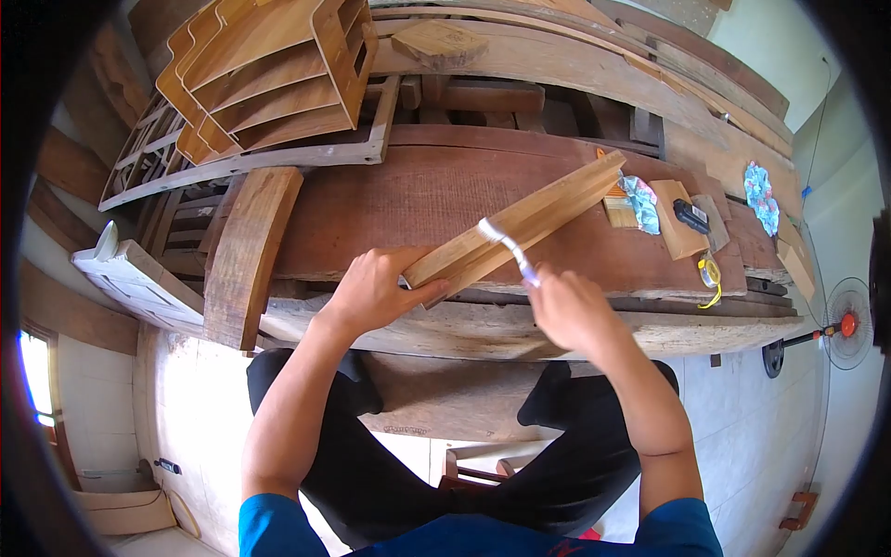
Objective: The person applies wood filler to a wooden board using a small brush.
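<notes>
My left hand (373,290) is closed around the near end of a long grooved piece of wood (557,206), which slants up to the right over the reddish-brown plank (371,200). In my right hand (568,311) is the handle of a slim white brush (506,243), much like a toothbrush and a little blurred. Its head lies over the groove, about midway along the wood; whether the bristles touch cannot be made out. Beyond the wood's far end sits a crumpled patterned cloth (640,204).
A wooden tiered organizer (278,84) stands at the back left, and a thick wood block (249,251) at the left. On the right are a dark device (690,215) on a wood piece, a tape measure (709,271), another cloth (761,198) and a fan (846,323).
</notes>
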`<state>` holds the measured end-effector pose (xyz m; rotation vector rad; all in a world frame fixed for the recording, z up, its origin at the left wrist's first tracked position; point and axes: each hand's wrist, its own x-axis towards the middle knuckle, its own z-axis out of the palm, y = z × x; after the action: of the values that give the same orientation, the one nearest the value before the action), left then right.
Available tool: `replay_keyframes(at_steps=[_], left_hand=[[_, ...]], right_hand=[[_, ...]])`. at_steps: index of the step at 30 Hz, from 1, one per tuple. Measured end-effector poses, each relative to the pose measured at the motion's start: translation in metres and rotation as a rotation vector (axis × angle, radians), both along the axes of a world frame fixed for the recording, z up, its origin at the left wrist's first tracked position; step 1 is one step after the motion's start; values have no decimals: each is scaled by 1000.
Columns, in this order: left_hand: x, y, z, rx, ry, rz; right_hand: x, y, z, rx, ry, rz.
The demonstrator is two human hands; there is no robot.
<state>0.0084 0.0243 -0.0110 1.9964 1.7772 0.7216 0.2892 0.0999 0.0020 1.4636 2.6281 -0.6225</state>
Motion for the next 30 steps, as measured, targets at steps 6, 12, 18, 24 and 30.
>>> replay_keyframes(at_steps=[6,12,18,24,30], left_hand=[[-2,0,-2,7,-2,-1],[-1,0,2,-22,12,1],[-1,-1,-1,11,7,-5],[-1,0,2,-60,21,16],[-1,0,-1,9,-3,-5]], right_hand=[[32,47,12,18,-15,-239],[13,12,13,100,-29,-78],[41,53,2,74,-22,-220],[23,28,9,68,-29,-239],[9,13,3,-6,-52,-27]])
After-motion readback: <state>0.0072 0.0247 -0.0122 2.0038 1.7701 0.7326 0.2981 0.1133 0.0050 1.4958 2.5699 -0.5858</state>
